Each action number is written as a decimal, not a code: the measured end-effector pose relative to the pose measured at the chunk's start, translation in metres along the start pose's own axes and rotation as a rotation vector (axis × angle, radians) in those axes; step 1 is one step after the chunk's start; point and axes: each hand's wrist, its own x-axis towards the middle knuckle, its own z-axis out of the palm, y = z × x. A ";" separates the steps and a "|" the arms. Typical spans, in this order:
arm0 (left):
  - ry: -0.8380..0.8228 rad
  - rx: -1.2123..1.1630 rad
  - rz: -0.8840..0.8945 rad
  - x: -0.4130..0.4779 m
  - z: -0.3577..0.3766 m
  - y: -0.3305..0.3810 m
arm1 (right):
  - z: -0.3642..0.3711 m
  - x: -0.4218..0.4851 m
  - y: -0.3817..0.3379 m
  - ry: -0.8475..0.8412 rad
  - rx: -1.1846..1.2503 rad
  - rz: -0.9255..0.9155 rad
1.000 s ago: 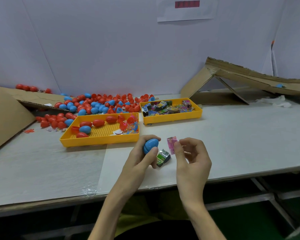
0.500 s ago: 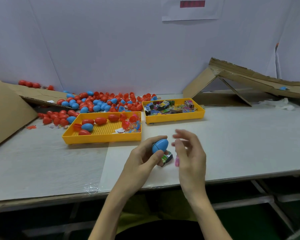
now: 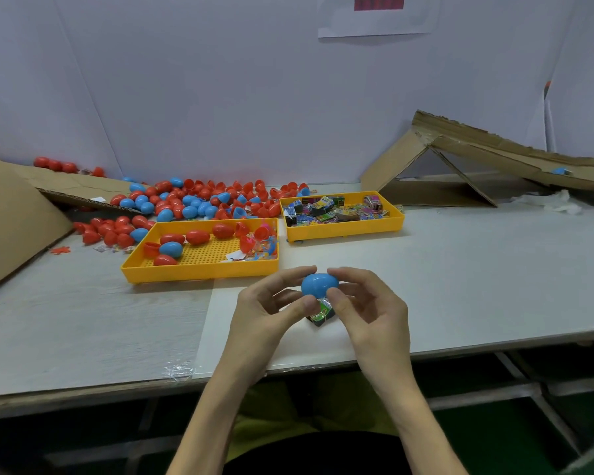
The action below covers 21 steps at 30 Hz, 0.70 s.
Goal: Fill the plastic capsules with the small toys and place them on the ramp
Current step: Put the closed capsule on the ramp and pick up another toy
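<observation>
Blue egg-shaped plastic capsule [image 3: 319, 284] is pinched by both the left hand [image 3: 268, 310] and right hand [image 3: 367, 310], just above a small foil-wrapped toy [image 3: 323, 310] beneath their thumbs, so pulling evenly at the seam should part it cleanly.

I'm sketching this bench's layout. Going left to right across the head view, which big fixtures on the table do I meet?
Cardboard slope → yellow tray with capsules → yellow tray with small toys → cardboard ramp. The loose capsule pile overlaps the first tray, so I skip it.
</observation>
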 end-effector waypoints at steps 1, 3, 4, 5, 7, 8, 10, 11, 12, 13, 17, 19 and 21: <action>0.010 0.007 0.005 0.000 0.000 0.001 | 0.000 0.000 0.000 -0.003 -0.001 0.001; 0.020 0.025 0.014 -0.001 0.001 0.002 | 0.000 0.000 0.000 -0.006 -0.001 0.006; 0.019 0.030 0.017 -0.002 0.001 0.002 | -0.001 0.000 0.000 -0.005 -0.004 0.006; 0.018 0.032 0.019 -0.002 0.001 0.003 | -0.001 0.000 0.000 -0.003 -0.008 0.004; 0.022 0.045 0.023 -0.003 0.002 0.003 | 0.000 0.000 0.001 -0.001 -0.016 -0.004; 0.023 0.055 0.025 -0.003 0.001 0.003 | 0.000 0.000 0.001 0.001 -0.019 -0.007; 0.018 0.067 0.031 -0.003 0.002 0.003 | 0.000 0.000 0.001 0.005 -0.023 -0.018; 0.018 0.068 0.032 -0.003 0.002 0.002 | 0.000 0.000 0.001 0.006 -0.023 -0.022; 0.022 0.065 0.030 -0.003 0.002 0.002 | 0.000 0.001 0.001 0.006 -0.023 -0.025; 0.027 0.059 0.026 -0.003 0.002 0.002 | 0.000 0.001 0.001 0.007 -0.024 -0.027; 0.031 0.017 0.006 -0.003 0.002 0.003 | 0.001 -0.001 0.004 -0.017 -0.093 -0.057; 0.014 -0.015 0.003 -0.003 0.002 0.005 | 0.002 -0.003 0.004 -0.058 -0.187 -0.117; 0.004 -0.010 0.001 -0.002 0.003 0.006 | 0.003 -0.003 0.005 -0.085 -0.271 -0.172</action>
